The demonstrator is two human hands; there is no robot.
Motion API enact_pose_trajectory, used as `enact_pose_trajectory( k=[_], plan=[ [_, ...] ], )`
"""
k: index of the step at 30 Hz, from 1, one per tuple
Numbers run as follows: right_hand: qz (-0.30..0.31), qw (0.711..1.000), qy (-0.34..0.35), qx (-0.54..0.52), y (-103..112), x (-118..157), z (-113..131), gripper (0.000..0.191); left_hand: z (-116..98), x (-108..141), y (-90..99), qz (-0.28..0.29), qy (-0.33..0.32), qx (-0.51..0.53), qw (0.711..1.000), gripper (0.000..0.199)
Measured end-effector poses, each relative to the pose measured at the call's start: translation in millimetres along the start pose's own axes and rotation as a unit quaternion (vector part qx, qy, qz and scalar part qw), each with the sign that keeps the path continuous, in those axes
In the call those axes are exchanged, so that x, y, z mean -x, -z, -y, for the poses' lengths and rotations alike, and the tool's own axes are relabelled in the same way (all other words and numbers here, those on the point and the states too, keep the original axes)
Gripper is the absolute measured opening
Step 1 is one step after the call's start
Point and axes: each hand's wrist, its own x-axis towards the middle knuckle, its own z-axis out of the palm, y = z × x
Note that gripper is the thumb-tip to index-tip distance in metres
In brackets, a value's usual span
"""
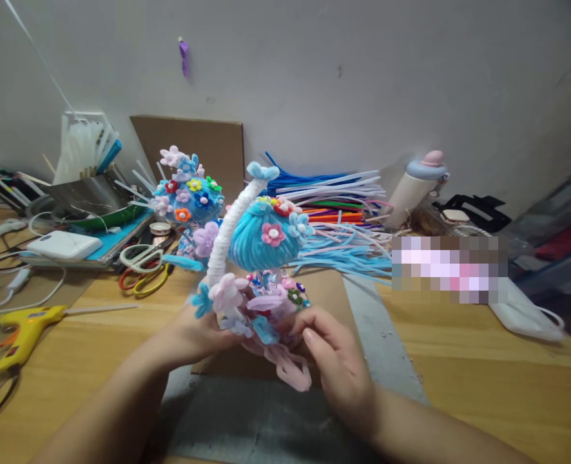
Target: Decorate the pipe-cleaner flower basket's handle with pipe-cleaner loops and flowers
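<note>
A pipe-cleaner flower ornament (pixel 227 238) is raised over the work mat, with a curved white stem and a blue hanging ball (pixel 261 248) dotted with small flowers. My left hand (pixel 203 332) grips its base from the left, the fingers partly hidden behind fuzzy flowers. At the right side of the base, my right hand (pixel 331 348) has its thumb and fingers closed on the pink and blue fuzzy pieces there. A pale pink fuzzy loop (pixel 295 374) sticks out below, between the hands. Behind stands a similar blue flowered ball (pixel 193 193).
A yellow glue gun (pixel 27 332) and scissors (pixel 143 261) lie at left, near a white power bank (pixel 64 245). Bundles of pipe cleaners (pixel 334 200) lie behind the ornament. A white bottle (pixel 414 193) leans at back right. Cardboard (pixel 329 290) rests on the grey mat (pixel 247 412).
</note>
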Motion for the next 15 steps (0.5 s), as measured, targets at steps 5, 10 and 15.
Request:
enact_pose_trajectory(
  k=[5,10,15],
  plan=[
    [0.052,0.995,-0.015,0.081,-6.7,-11.3,0.9,0.015,3.0,-0.4,-2.9,0.009,-0.023,0.013,1.000,0.029],
    [0.083,0.985,0.025,0.150,-7.8,-15.7,4.1,0.011,5.8,0.4,-5.4,-0.004,-0.009,0.012,1.000,0.032],
    [0.067,0.982,-0.007,0.175,-4.3,-14.3,-6.1,0.010,9.1,2.6,-6.5,0.001,0.013,0.035,0.999,0.034]
  ],
)
